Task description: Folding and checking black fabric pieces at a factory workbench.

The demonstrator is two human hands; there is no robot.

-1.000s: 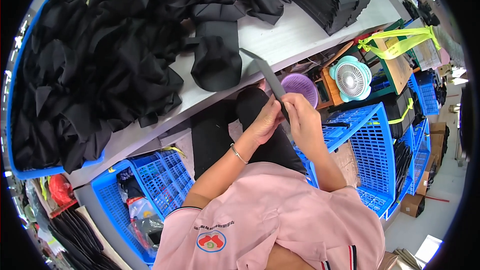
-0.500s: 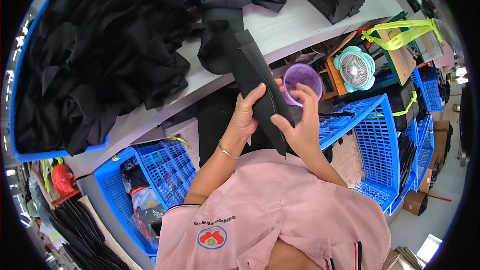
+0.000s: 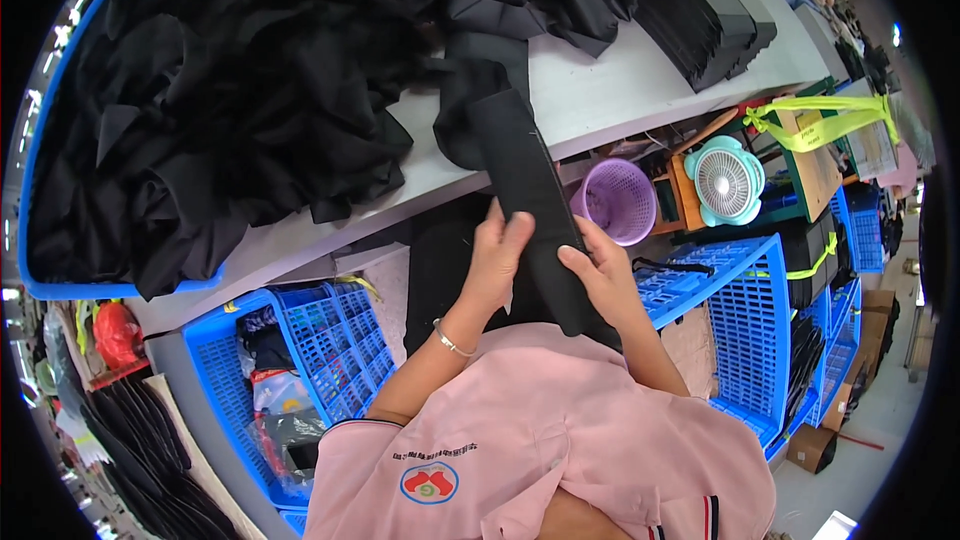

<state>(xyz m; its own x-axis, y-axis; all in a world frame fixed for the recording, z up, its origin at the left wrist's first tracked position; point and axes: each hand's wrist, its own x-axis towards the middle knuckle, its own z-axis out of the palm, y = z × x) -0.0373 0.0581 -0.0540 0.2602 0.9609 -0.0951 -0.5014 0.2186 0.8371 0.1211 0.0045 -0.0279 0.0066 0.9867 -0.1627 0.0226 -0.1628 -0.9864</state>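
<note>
Between my hands, in front of my body, is a long folded strip of black fabric [image 3: 537, 200]. My left hand [image 3: 497, 250] grips its left edge, with the thumb on top and the fingers underneath. Closed on the right edge is my right hand [image 3: 603, 270], its thumb lying over the cloth. The strip's far end reaches over the table edge, close to a loosely rolled black cloth piece [image 3: 468, 110] on the white table [image 3: 590, 85].
A big heap of black cloth [image 3: 220, 100] fills the table's left side. At the back right lies a stack of folded black pieces [image 3: 700, 15]. A purple basket [image 3: 618, 202], a turquoise fan [image 3: 727, 182] and blue crates [image 3: 745, 340] [image 3: 335, 350] surround me.
The strip has turned over, so its stitched seam now faces away and a plain side shows. My right hand has come down from raised fingers onto the right edge.
</note>
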